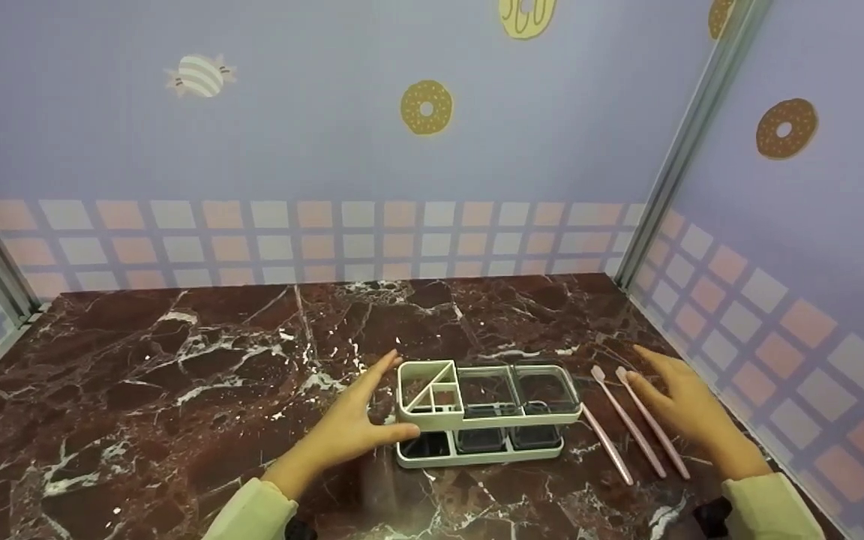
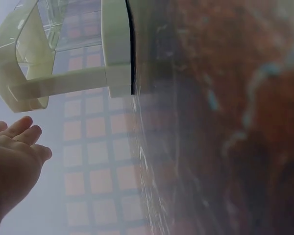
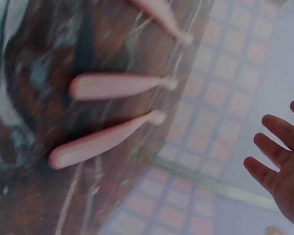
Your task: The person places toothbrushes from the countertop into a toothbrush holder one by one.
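Three pink toothbrushes (image 1: 631, 424), slim and narrowing to small pale heads, lie slanting on a dark red marbled table (image 1: 177, 420), just right of a pale green holder (image 1: 492, 422). The holder stands upright on two levels, its top fitted with a slanted divider (image 1: 432, 387) at the left and clear cups (image 1: 544, 388) at the right. My left hand (image 1: 357, 420) is beside the holder's left end, thumb and fingers spread well apart, gripping nothing; from the left wrist, a gap shows between my fingertips and the holder's corner. My right hand (image 1: 683, 401), fingers spread and nearly straight, hangs with nothing in its grasp near the upper ends of the toothbrushes, raised apart from them. Counted: one holder, one divider, two clear cups in the upper level, three toothbrushes, two hands.
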The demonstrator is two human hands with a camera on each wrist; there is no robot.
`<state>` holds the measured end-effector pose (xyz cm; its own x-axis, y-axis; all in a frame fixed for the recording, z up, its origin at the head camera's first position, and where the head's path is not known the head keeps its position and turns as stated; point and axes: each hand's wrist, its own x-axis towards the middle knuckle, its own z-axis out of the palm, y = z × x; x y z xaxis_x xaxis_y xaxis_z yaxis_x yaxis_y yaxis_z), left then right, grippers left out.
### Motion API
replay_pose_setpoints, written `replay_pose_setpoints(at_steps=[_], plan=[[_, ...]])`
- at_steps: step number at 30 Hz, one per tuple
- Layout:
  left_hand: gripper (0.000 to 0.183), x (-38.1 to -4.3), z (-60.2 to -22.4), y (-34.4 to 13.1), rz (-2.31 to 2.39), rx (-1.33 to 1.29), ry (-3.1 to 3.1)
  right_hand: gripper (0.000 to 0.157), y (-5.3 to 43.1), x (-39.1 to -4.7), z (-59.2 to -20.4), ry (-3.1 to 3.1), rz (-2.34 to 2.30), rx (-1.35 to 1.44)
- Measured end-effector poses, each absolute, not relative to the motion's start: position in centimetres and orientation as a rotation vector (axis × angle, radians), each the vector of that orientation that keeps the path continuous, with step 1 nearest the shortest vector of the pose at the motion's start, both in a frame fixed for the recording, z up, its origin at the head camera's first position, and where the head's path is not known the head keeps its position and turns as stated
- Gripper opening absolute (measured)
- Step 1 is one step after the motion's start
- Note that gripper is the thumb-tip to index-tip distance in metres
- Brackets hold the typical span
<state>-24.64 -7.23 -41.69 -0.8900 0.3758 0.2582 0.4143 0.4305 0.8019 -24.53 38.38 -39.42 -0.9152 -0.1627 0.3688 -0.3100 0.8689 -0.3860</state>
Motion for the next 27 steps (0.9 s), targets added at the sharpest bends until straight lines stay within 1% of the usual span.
replay_pose_setpoints(at_steps=[6, 10, 14, 17, 23, 27], plan=[[0.111, -24.8, -41.6, -7.0, -1.520, -0.715, -2.628, 0.050, 40.7, -26.2, -41.4, -2.767, 0.638, 0.242], [0.112, -24.8, -41.7, -6.9, -1.516, -0.721, -2.640, 0.045, 41.5, -27.3, -42.8, -2.819, 0.602, 0.173], [0.111, -24.9, -41.8, -6.7, -1.504, -0.730, -2.648, 0.044, 41.9, -28.2, -43.8, -2.889, 0.573, 0.138], [0.109, -24.9, -41.8, -6.5, -1.516, -0.735, -2.642, 0.045, 41.8, -28.5, -44.2, -2.952, 0.584, 0.119], [0.104, -25.2, -41.9, -6.3, -1.517, -0.737, -2.635, 0.038, 41.8, -29.1, -44.3, -3.006, 0.593, 0.122], [0.103, -25.4, -41.9, -6.1, -1.499, -0.734, -2.640, 0.039, 41.9, -29.4, -44.3, -3.041, 0.580, 0.120]])
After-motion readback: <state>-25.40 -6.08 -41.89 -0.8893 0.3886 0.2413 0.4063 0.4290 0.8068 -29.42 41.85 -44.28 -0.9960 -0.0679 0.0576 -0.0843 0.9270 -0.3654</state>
